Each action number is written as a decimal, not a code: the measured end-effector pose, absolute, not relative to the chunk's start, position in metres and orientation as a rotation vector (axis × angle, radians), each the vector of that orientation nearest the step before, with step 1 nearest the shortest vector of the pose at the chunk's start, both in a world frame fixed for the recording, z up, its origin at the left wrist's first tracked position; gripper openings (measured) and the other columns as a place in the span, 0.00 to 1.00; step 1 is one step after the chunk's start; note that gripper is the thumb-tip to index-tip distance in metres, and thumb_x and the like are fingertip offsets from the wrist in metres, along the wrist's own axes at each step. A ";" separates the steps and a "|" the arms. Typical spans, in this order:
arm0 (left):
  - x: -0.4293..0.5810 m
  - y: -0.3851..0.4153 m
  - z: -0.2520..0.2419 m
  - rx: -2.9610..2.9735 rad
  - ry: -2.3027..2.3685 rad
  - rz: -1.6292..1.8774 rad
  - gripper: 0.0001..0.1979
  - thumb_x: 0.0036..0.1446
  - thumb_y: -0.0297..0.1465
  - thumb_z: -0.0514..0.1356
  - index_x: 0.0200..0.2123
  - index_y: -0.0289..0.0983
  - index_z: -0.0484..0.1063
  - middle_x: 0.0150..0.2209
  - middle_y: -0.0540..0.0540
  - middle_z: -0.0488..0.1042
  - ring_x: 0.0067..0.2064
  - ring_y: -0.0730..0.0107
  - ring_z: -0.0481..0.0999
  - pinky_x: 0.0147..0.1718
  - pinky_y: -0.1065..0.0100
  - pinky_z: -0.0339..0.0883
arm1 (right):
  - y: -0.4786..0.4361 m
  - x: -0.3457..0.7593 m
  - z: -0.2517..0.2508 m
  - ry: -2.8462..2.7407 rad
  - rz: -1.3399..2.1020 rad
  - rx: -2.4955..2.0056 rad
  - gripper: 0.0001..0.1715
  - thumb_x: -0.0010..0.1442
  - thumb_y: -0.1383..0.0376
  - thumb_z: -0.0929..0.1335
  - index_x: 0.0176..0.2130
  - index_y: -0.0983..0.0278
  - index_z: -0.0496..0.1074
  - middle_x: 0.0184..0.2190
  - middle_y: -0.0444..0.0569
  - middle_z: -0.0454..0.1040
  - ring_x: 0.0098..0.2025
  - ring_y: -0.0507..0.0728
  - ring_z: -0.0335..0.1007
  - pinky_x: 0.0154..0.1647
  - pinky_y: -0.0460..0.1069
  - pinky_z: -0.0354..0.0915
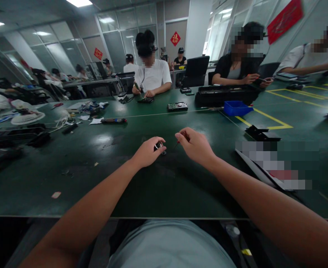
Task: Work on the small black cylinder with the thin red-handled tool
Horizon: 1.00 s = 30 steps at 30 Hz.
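Observation:
Above the green table (141,193), my left hand (149,150) is closed round a small round part (158,146), dark with a shiny metal rim. Just to its right, my right hand (193,143) pinches a thin red screwdriver (177,143), whose tip points down and left toward the part. A gap separates the two hands. Most of the screwdriver's handle is hidden by my right fingers, and the part's underside cannot be made out.
Ahead lie a circuit-board device (177,107), a blue tray (237,108) and a long black housing (226,96). Black brackets (263,133) sit at the right, a pen-like tool (114,120) at the left. People work across the table.

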<state>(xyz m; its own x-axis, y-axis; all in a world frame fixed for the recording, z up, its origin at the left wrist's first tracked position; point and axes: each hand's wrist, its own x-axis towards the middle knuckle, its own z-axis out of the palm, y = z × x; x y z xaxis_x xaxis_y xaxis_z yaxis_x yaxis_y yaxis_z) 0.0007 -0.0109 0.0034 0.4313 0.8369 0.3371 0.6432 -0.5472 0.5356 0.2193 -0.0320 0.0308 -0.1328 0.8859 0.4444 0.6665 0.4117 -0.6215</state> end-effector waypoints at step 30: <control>-0.034 0.011 0.033 1.498 1.204 1.227 0.09 0.63 0.33 0.55 0.35 0.35 0.71 0.31 0.48 0.69 0.26 0.75 0.65 0.22 0.72 0.53 | -0.033 0.219 0.032 -1.889 0.405 -1.296 0.16 0.67 0.54 0.62 0.35 0.60 0.71 0.29 0.48 0.77 0.29 0.56 0.70 0.30 0.51 0.58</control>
<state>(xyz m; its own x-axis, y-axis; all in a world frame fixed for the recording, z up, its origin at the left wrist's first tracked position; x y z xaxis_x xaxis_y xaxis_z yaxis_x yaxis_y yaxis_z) -0.0341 0.0106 0.0332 0.0614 0.9813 0.1827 0.1645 -0.1905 0.9678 0.2186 -0.0325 0.0316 -0.1624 0.8892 0.4277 0.6359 0.4257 -0.6437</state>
